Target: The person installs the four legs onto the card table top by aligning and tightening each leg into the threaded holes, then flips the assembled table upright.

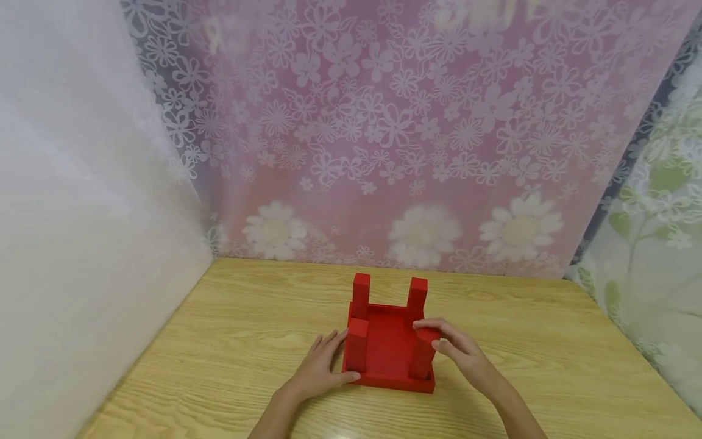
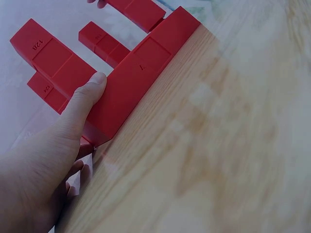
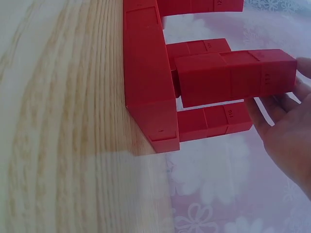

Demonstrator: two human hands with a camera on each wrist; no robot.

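Observation:
A red shallow base with a raised rim lies on the table, several square red posts standing in its corners. My left hand holds its near left corner, thumb on the front rim and fingers along the left side. The near left post rises beside that thumb. My right hand grips the top of the near right post between thumb and fingers. This post leans slightly, and a narrow gap with a small red peg shows at its foot in the right wrist view. Numbers are embossed on the posts.
The wood-grain table extends around the base. A pink flowered curtain hangs behind the table's far edge. Pale cloth hangs at the left and a leaf-patterned one at the right.

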